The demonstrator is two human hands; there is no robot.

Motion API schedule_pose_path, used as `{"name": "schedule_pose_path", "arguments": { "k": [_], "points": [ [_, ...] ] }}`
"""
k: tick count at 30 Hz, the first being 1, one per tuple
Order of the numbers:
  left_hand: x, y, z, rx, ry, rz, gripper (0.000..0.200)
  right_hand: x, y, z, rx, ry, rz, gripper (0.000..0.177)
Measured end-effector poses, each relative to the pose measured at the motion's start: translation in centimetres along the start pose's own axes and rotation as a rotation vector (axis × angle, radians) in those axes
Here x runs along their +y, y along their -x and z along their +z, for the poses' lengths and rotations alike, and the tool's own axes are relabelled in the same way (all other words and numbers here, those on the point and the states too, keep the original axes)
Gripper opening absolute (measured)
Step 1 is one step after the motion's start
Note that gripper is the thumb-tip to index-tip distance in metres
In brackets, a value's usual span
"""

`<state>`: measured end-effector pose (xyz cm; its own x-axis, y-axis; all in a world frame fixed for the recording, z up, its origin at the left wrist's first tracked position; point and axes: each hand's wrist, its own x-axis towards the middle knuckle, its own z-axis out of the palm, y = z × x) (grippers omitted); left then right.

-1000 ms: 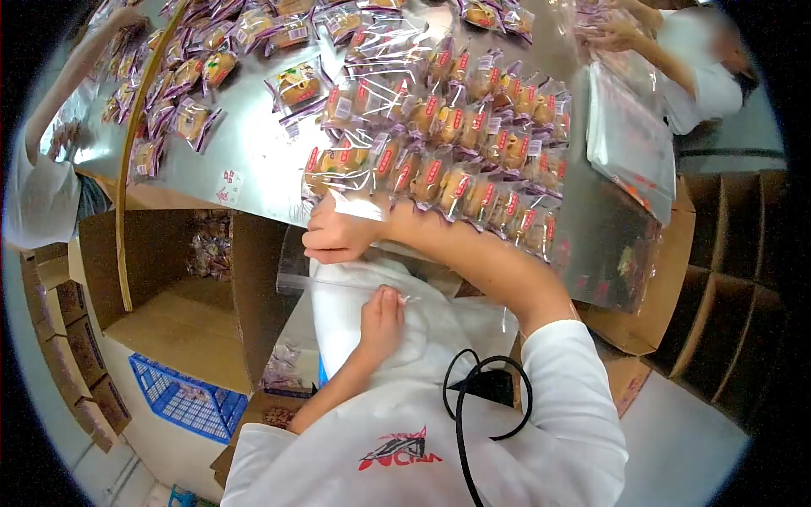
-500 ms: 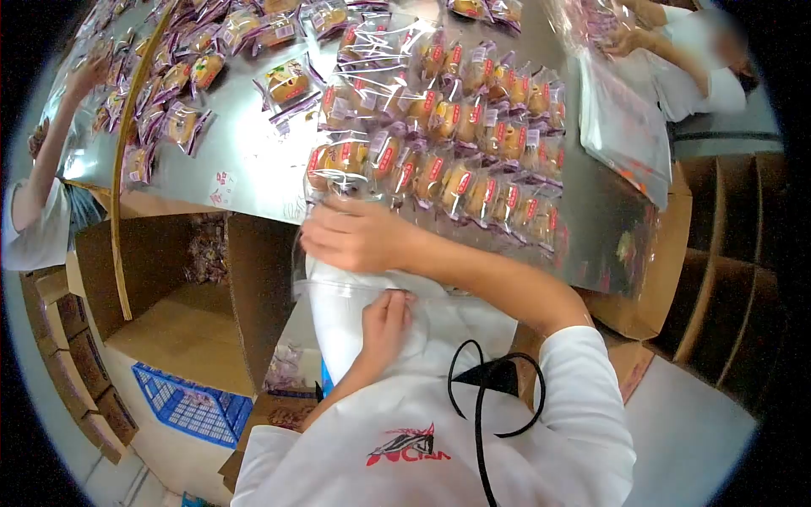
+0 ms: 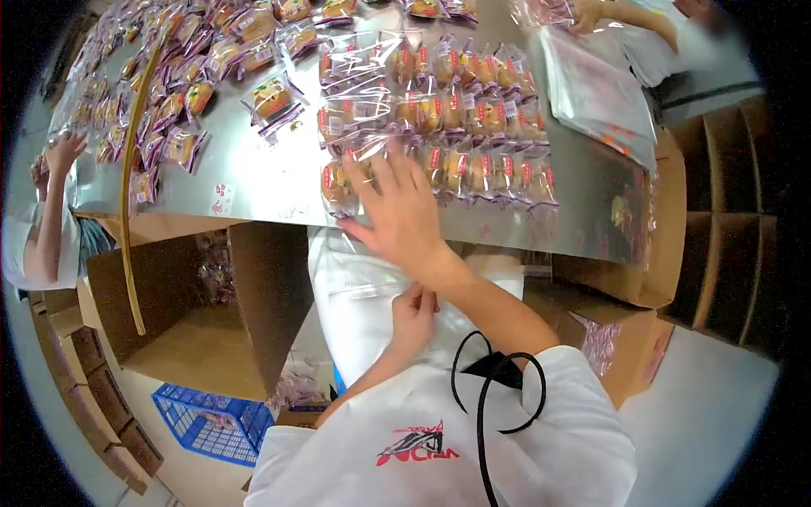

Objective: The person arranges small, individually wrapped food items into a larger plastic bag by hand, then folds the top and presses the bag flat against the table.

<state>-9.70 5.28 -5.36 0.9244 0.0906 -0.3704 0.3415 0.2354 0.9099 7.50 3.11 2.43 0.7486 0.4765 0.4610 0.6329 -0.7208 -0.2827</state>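
Note:
Three rows of small wrapped cakes [image 3: 481,173] in purple-edged wrappers lie inside a large clear plastic bag [image 3: 359,63] on the metal table. My right hand [image 3: 397,215] rests with spread fingers over the near row's left end, pressing on the film. Lower down, close to my body, my left hand [image 3: 414,317] is closed at the bag's loose near edge, which hangs over the table's front. Its fingertips are partly hidden, but they seem to pinch the film. One loose wrapped cake [image 3: 272,100] lies left of the rows.
A wooden strip [image 3: 135,169] crosses the table at left, beside a heap of wrapped cakes [image 3: 224,55]. Flat plastic bags [image 3: 600,93] are stacked at right. Below are an open carton [image 3: 194,338] and a blue crate [image 3: 211,427]. Co-workers' hands show at left and upper right.
My right hand has moved from the bag's near left edge onto the near row, its fingers now spread. My left hand stays closed near the front edge. The view has shifted slightly.

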Motion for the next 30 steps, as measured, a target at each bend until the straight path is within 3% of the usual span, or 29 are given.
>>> {"name": "schedule_pose_path", "arguments": {
  "k": [2,3,7,12,15,18,19,24,26,28,30],
  "points": [
    [0.4,0.0,0.3,-0.006,-0.003,-0.014,0.028,0.5,0.1,0.5,0.042,0.015,-0.048,0.084],
    [0.1,-0.7,0.1,0.0,-0.009,-0.017,0.029,0.8,0.1,1.5,0.058,0.005,-0.034,0.067],
    [-1.6,-0.7,1.1,0.081,-0.07,0.047,0.026,1.6,0.0,2.7,0.263,-0.013,-0.102,0.044],
    [-2.1,-1.5,1.3,0.163,-0.192,0.204,0.025,2.4,-1.0,4.3,0.253,0.06,-0.074,0.044],
    [-1.7,-1.7,0.4,0.115,-0.179,0.118,0.032,2.8,-1.4,4.3,0.23,0.081,-0.099,0.044],
    [-2.0,-2.1,-1.6,0.041,-0.118,-0.087,0.029,2.9,-0.8,3.1,0.228,0.031,-0.226,0.038],
    [-2.3,-2.5,-1.3,0.103,0.051,-0.031,0.031,3.1,-0.7,2.6,0.226,0.018,-0.27,0.036],
    [-0.7,0.1,-2.2,-0.02,-0.06,-0.112,0.042,3.8,6.4,-1.8,0.108,-0.148,-0.564,0.027],
    [0.5,1.2,-3.4,-0.107,-0.082,-0.157,0.035,4.7,10.4,-4.5,0.102,-0.127,-0.334,0.029],
    [3.6,1.3,-3.0,-0.179,-0.312,0.214,0.027,6.0,13.7,-6.7,0.016,-0.006,0.016,0.042],
    [8.3,0.1,-1.0,-0.245,-0.467,0.508,0.024,6.5,15.0,-8.7,-0.08,0.053,0.218,0.052]
  ]
}}
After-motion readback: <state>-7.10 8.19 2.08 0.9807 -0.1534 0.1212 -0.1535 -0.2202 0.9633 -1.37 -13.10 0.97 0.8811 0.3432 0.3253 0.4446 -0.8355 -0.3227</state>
